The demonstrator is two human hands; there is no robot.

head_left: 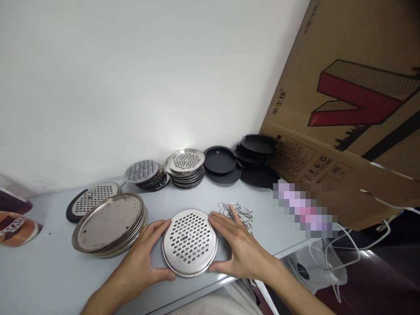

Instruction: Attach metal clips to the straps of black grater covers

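Observation:
A round metal grater disc (190, 243) with rows of slots and a raised rim lies at the front of the table. My left hand (147, 249) holds its left edge, fingers at the upper rim and thumb at the lower. On the opposite edge, my right hand (238, 245) grips in the same way. Just left of my left hand stands a stack of round metal plates (110, 223). Several bent wire hooks (241, 212) lie behind my right hand, which partly hides them.
Along the wall are a black-rimmed grater disc (95, 199), a pile of graters (144, 173), a taller grater stack (186, 168) and black round trays (219, 162). A large cardboard box (344, 131) stands right. White cables (351, 258) hang beyond the table edge. A cup (18, 227) sits left.

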